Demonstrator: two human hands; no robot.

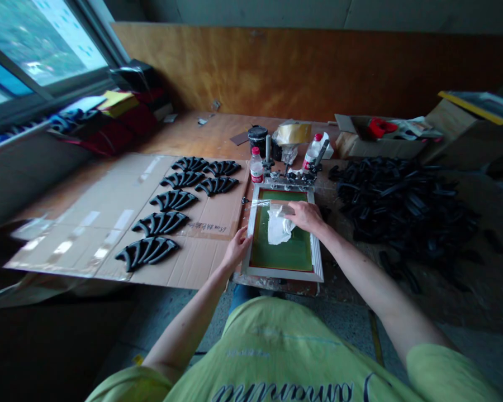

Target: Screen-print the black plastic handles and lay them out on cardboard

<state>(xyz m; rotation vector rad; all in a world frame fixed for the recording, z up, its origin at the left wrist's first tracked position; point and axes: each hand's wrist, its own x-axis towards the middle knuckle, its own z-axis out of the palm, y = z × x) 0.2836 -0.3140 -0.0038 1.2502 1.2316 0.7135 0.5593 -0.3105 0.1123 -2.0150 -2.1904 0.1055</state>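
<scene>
A screen-printing frame (pixel 318 257) with a green mesh lies flat on the wooden bench in front of me. My right hand (pixel 305 216) presses a crumpled white cloth (pixel 278 228) onto the mesh, fingers closed over it. My left hand (pixel 237 248) grips the frame's left edge. The frame's far end sits in a metal hinge clamp (pixel 291 177).
Flattened cardboard (pixel 109 223) at left carries several black curved plastic parts (pixel 163 222) laid in rows. A big heap of the same black parts (pixel 402 206) lies at right. Two small bottles (pixel 256 165), a black ink can (pixel 257 138) and a tape roll (pixel 293 134) stand behind the frame. Boxes (pixel 373 139) sit at back right.
</scene>
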